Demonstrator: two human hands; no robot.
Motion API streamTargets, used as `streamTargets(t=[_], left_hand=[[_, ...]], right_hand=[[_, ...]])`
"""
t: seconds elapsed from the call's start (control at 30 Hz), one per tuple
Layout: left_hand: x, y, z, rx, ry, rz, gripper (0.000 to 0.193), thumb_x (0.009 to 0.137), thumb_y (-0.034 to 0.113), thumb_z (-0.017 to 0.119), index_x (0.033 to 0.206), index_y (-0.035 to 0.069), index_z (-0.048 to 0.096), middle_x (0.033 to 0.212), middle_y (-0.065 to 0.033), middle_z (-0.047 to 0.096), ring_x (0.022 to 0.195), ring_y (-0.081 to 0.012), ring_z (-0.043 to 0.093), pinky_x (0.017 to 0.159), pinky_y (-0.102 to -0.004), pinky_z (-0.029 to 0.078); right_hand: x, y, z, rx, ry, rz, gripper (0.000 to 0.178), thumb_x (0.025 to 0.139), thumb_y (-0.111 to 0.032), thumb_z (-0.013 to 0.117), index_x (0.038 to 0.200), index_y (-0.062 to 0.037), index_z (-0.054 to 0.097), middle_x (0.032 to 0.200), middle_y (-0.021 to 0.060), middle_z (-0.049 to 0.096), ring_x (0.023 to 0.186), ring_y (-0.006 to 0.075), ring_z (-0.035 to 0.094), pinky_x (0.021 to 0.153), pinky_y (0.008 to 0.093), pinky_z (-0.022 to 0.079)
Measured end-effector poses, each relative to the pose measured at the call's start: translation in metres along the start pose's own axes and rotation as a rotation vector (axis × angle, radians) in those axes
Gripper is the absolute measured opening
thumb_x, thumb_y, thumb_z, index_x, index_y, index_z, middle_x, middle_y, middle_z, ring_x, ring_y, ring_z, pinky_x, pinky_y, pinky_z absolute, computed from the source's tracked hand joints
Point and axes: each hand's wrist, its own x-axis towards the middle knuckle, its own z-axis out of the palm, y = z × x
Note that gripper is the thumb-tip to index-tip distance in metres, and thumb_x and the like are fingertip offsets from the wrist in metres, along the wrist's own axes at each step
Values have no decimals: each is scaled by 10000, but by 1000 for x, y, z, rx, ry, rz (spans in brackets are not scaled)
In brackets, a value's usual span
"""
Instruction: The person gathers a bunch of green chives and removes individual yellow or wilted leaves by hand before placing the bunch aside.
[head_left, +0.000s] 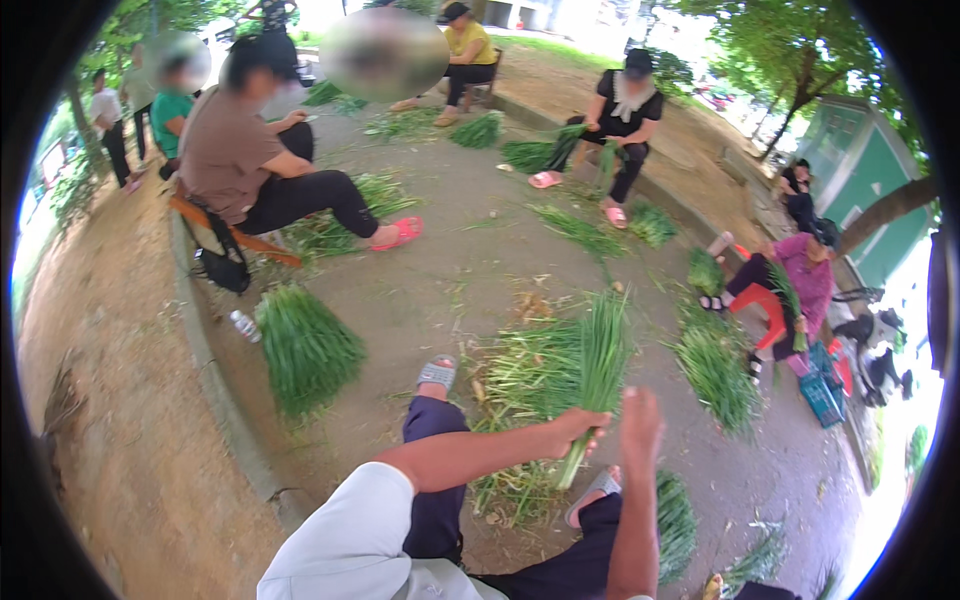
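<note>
My left hand [577, 432] is closed around the lower, pale end of a bunch of long green chives [603, 345]. Its leaves point up and away from me. Just right of the bunch is my right hand [641, 420], raised with its back showing; blur hides how its fingers lie. A loose heap of chives [535, 370] spreads on the ground between my feet, under and left of the held bunch. Dry peel and trimmed scraps [510, 505] lie around it.
A large chive pile [310, 350] and a plastic bottle [244, 326] are at the left by the kerb [215, 390]. More chives [674, 525] lie near my right foot. Several seated people surround the paved strip. A teal crate [824, 388] stands at the right.
</note>
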Motion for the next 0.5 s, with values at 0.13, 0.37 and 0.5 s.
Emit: streamTargets(t=[0.13,0.37,0.5], left_hand=[[15,-2,-22,-194,-150,-76,219,984,312,588,913,106,567,737,9,573,613,-132,556,551,-312,504],[21,-33,-38,-81,6,192,245,979,332,581,1033,96,617,973,-38,649,861,-166,633,717,-321,544],[4,14,-18,46,-102,118,198,976,267,574,1021,81,626,893,-54,644,743,-174,636,671,-350,548]], right_hand=[[-3,-42,-11,370,230,-133,349,1005,-253,488,1251,-33,602,1188,215,635,1149,349,591,1007,426,432],[-26,18,56,245,-331,-276,282,1005,-211,513,1142,-5,649,1135,213,650,1067,326,617,967,425,452],[-11,32,26,307,-100,22,343,1017,-285,517,1161,0,643,1018,157,700,946,250,661,864,378,499]])
